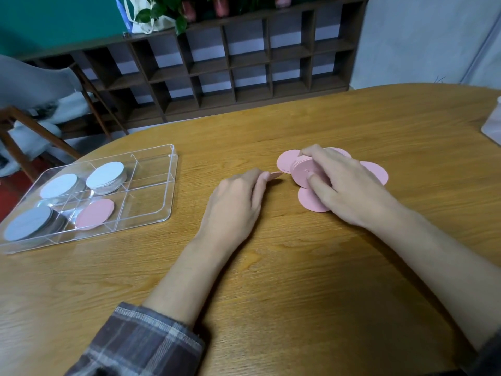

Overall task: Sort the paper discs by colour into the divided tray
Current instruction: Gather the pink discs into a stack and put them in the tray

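Several loose pink discs lie on the wooden table at centre right. My right hand grips a tilted stack of pink discs above them, thumb on its face. My left hand rests flat on the table just left of the stack, its fingertips touching the edge of one pink disc. The clear divided tray stands at the left. It holds white discs, pale blue discs, grey discs and a pink disc, each colour in its own compartment.
A dark wooden cubby shelf runs along the far wall with plants on top. A chair stands at the far left. A pale object sits at the table's right edge. The tray's right compartments hold nothing.
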### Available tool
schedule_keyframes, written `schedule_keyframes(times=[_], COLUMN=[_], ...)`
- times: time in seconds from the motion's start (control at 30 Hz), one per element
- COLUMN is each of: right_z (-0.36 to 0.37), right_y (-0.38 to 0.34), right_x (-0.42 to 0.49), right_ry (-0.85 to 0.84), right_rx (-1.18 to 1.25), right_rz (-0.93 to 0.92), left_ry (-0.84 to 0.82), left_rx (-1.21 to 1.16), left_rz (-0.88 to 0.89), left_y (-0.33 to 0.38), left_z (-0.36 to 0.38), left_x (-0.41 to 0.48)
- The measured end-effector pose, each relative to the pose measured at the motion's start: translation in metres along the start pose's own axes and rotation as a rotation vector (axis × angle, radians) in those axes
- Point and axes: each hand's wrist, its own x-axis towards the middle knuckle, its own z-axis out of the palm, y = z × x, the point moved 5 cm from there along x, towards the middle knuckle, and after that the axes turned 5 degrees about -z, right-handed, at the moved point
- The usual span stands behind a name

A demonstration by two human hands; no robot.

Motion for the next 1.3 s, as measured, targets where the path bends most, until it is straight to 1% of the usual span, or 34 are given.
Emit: schedule_keyframes(times=[0.13,0.2,0.27,0.33,0.43,0.5,0.57,0.77,0.97,1.1,1.2,1.27,1.3], right_z=[0.001,0.001,0.001,0.001,-0.002,-0.004,-0.003,0.002,0.011,0.008,0.003,0.0,-0.002], right_y=[0.001,0.004,0.006,0.008,0.006,0.0,-0.007,-0.015,-0.02,-0.012,-0.002,0.006,0.009], right_x=[0.0,0.0,0.001,0.002,0.002,0.001,0.0,-0.002,-0.003,0.0,0.002,0.003,0.004], right_ry=[-0.004,-0.001,0.013,0.033,0.056,0.057,0.041,-0.012,-0.095,-0.079,-0.019,0.018,0.033], right_rx=[0.017,0.031,0.102,0.213,0.345,0.375,0.385,0.447,0.358,0.286,0.27,0.265,0.264], right_rz=[0.009,0.024,0.061,0.109,0.166,0.145,0.106,0.057,-0.022,-0.014,0.018,0.049,0.065], left_ry=[0.12,0.212,0.26,0.236,0.12,0.066,0.043,0.114,0.108,0.102,0.092,0.035,-0.003], left_rx=[-0.138,-0.148,-0.18,-0.266,-0.452,-0.568,-0.632,-0.537,-0.524,-0.478,-0.405,-0.336,-0.292], left_rz=[-0.005,-0.008,-0.029,-0.054,-0.1,-0.149,-0.183,-0.166,-0.148,-0.141,-0.097,-0.015,0.058], left_y=[0.0,0.002,0.003,0.002,0.006,0.009,0.01,0.011,0.019,0.018,0.016,0.019,0.023], left_z=[-0.009,-0.015,-0.018,-0.018,-0.015,-0.012,-0.009,-0.01,-0.004,-0.001,0.002,0.006,0.008], left_x=[0.002,0.0,-0.001,-0.001,-0.002,-0.004,-0.004,-0.005,-0.005,-0.005,-0.004,-0.004,-0.005])
